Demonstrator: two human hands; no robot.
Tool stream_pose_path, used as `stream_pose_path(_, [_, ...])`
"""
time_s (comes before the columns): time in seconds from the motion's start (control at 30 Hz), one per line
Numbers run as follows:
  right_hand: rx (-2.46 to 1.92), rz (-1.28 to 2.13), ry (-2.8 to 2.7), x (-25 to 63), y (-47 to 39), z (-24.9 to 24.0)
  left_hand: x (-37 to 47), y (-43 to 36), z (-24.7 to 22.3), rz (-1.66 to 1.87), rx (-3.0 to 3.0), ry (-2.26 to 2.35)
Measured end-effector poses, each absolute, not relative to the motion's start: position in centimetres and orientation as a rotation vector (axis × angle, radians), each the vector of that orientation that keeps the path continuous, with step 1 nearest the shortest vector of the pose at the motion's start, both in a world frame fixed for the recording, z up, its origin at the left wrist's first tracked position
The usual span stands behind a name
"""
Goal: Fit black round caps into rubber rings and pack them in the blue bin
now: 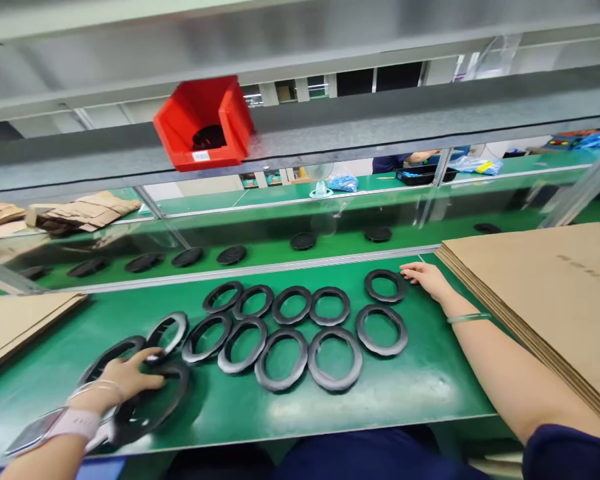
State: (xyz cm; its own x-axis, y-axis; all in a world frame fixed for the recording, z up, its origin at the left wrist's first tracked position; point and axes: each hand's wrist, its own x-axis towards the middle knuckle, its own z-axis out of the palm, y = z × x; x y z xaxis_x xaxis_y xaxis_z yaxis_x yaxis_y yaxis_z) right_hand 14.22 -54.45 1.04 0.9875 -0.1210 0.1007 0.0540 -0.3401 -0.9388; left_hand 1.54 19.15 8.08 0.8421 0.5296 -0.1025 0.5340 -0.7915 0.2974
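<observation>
At the lower left, my left hand (pixel 125 380) has its thumb and fingers closed on a large black ring (pixel 177 393), which is smeared by motion. Two more black rings lie beside this hand, a smaller one (pixel 180 330) near the fingertips and another (pixel 103 357) partly hidden behind it. My right hand (pixel 427 279) reaches to the far right of the rings, fingers stretched out and holding nothing. Its fingertips are at the edge of a small black ring (pixel 369 283); whether they touch, I cannot tell. Several other black rings (pixel 335 385) lie in two rows on the green table (pixel 380 397).
Stacked cardboard sheets (pixel 540 267) lie at the right, more cardboard (pixel 25 327) at the left. Behind the table's edge, black discs (pixel 231 255) rest on a green strip. A red bin (pixel 205 127) sits on the overhead shelf (pixel 355 123). Another person's arm (pixel 420 157) shows far back.
</observation>
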Motion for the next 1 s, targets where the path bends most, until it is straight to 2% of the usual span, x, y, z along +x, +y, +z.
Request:
stream_pose_path(0.13, [-2.016, -0.239, -0.239, 11.5, -51.0, 4.6, 5.3, 15.2, 6.3, -0.147, 2.800, 0.677])
stream_pose_path(0.23, [-2.299, -0.186, -0.841, 6.7, -44.8, 7.8, 6.6, 13.1, 5.8, -0.190, 2.829, 0.686])
stream_pose_path(0.33, [-2.389, -0.022, -1.305, 1.6, -38.3, 9.0, 6.9, 11.5, 5.6, -0.214, 2.838, 0.698])
stream_pose_path(0.43, [-2.412, 0.048, -1.486, -0.5, -34.6, 8.3, 6.5, 10.3, 5.7, -0.195, 2.849, 0.665])
stream_pose_path(0.6, [-2.583, 0.130, -1.286, 2.7, -34.2, 7.1, 5.9, 8.2, 6.1, -0.133, 2.841, 0.553])
stream_pose_path(0.77, [-2.786, -0.059, -1.042, 3.9, -34.4, 6.9, 4.4, 5.3, 6.4, 0.042, 2.780, 0.423])
stream_pose_path(0.87, [-2.622, -0.335, -1.254, 2.3, -33.7, 6.0, 2.1, 3.2, 6.5, 0.192, 2.732, 0.368])
stream_pose_path(1.0, [-2.241, -0.445, -1.836, 2.0, -32.5, 2.7, 0.8, 2.6, 6.1, 0.336, 2.704, 0.400])
